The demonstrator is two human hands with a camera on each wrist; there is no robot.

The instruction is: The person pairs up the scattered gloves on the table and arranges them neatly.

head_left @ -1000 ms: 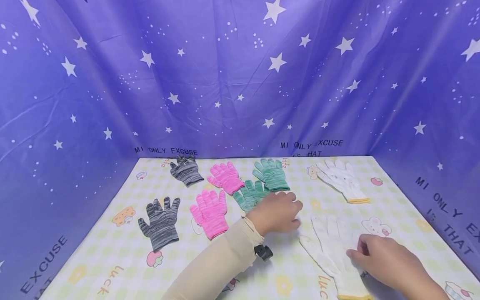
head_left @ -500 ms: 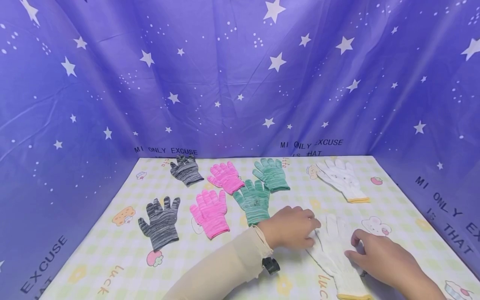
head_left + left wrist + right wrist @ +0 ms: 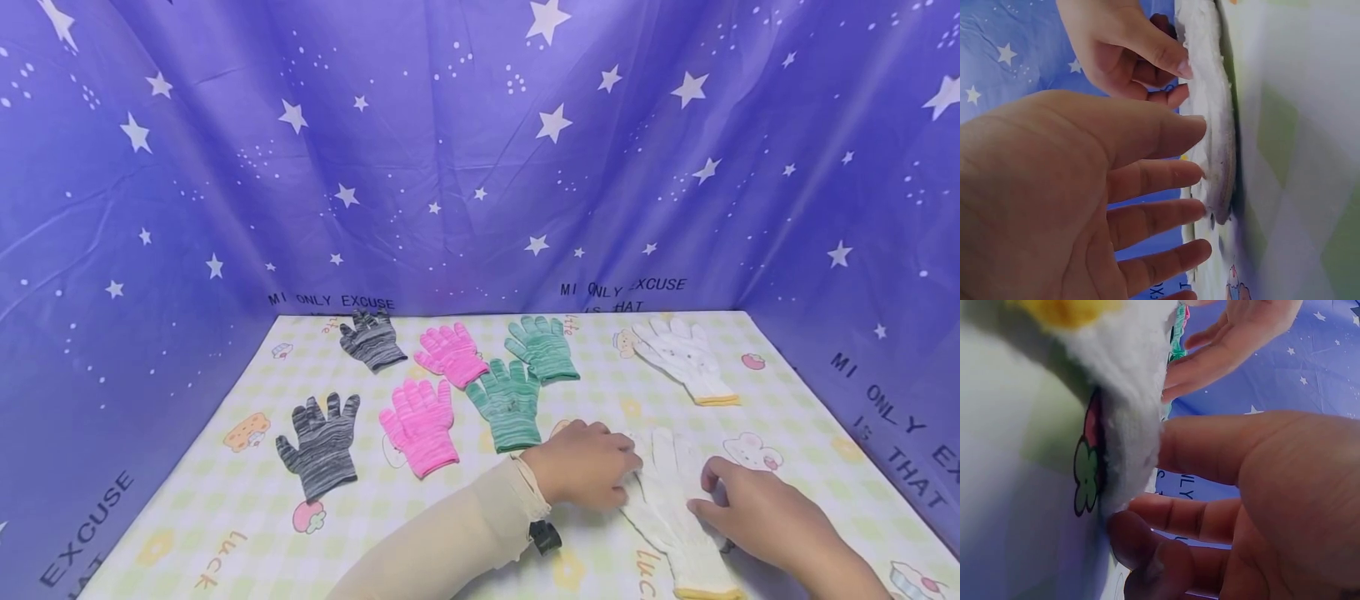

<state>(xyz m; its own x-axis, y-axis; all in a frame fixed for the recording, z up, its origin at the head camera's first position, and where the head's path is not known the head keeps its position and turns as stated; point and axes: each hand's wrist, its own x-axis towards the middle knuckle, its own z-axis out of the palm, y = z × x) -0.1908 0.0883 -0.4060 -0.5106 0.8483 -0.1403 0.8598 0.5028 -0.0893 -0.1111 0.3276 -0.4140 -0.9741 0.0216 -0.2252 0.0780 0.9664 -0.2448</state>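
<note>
A white knit glove [image 3: 671,529] with a yellow cuff lies flat near the front right of the table, its fingers pointing away. On its left, my left hand [image 3: 588,465] touches the glove's fingers and thumb side; the left wrist view shows that hand's fingers [image 3: 1154,215] extended and spread against the fabric. My right hand [image 3: 772,508] is at the glove's right edge, thumb and forefinger apart. In the right wrist view its thumb meets the white glove [image 3: 1132,419], with the other fingers loosely bent beside the edge.
Behind lies another white glove [image 3: 686,358]. Green gloves [image 3: 510,404], pink gloves [image 3: 420,429] and grey-black gloves [image 3: 322,446] lie in pairs to the left. A patterned cloth [image 3: 247,492] covers the table. Purple starry curtains [image 3: 480,167] enclose the back and sides.
My left hand has moved right and nearer, from beside the green glove to the front white glove, uncovering the green glove. My right hand has shifted only slightly.
</note>
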